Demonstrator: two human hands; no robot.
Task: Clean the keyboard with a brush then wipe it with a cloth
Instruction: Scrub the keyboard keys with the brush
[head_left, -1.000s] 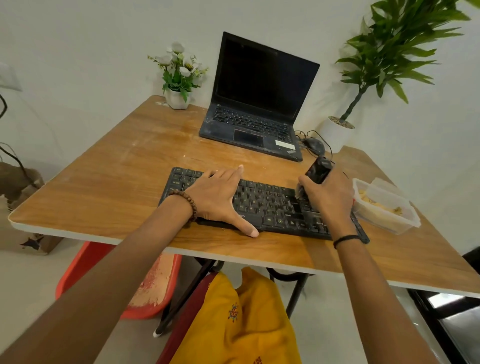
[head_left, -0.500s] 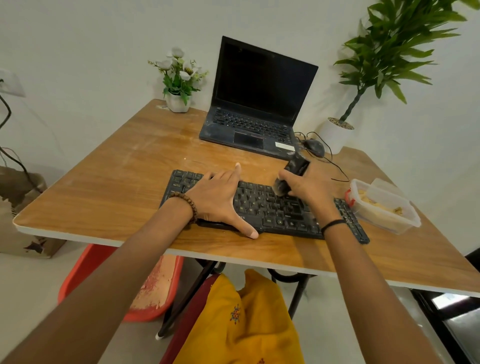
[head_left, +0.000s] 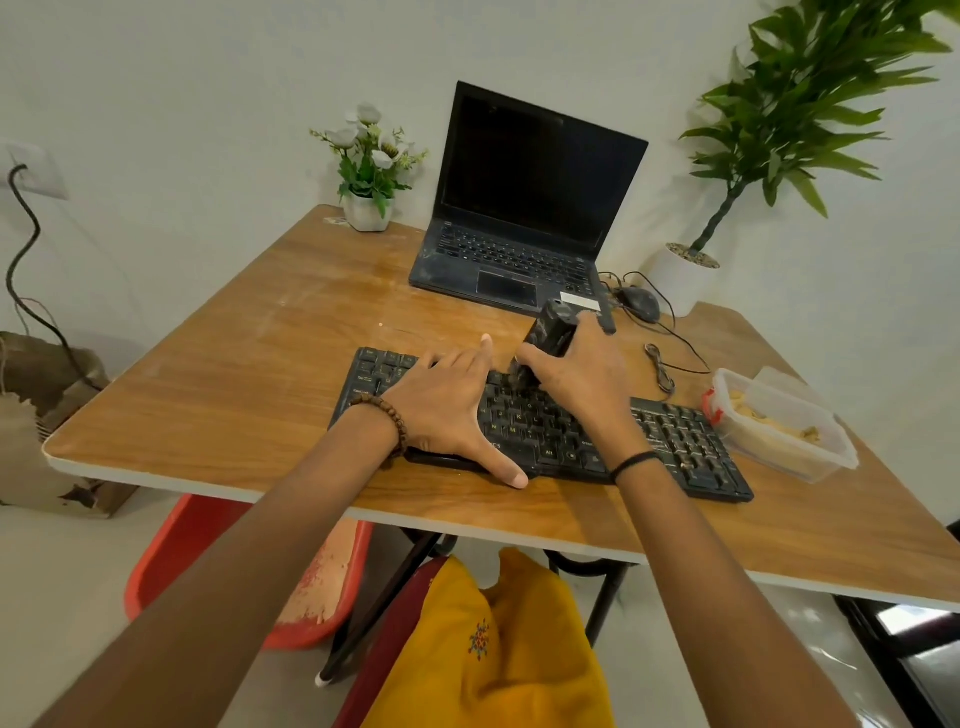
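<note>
Counts: 1 keyboard (head_left: 675, 441), 1 brush (head_left: 549, 332), 2 grips, 1 laptop (head_left: 519, 234), 1 mouse (head_left: 638, 304), 2 plants, 1 clear box (head_left: 779, 434).
Keyboard: black, laid askew near front edge of counter (head_left: 208, 389). Laptop is set behind it, lid up, screen dark.
Left grip (head_left: 447, 400): laid flat on keyboard's left half, fingers straight, thumb spread to the front edge, nothing held. Bead bracelet (head_left: 387, 415) is worn at wrist.
Right grip (head_left: 576, 379): curled round brush body. Black band (head_left: 634, 460) is worn at wrist.
Brush vs grip: dark handle is seen sticking up past the knuckles. Bristles are set on upper key rows, approx. mid-keyboard, just right of left grip's fingertips.
Plants: white-flower pot (head_left: 366, 210) at far left corner; leafy plant (head_left: 680, 275) in white pot at far right.
Misc: mouse w/ cable right of laptop; box w/ yellowish contents just right of keyboard.
</note>
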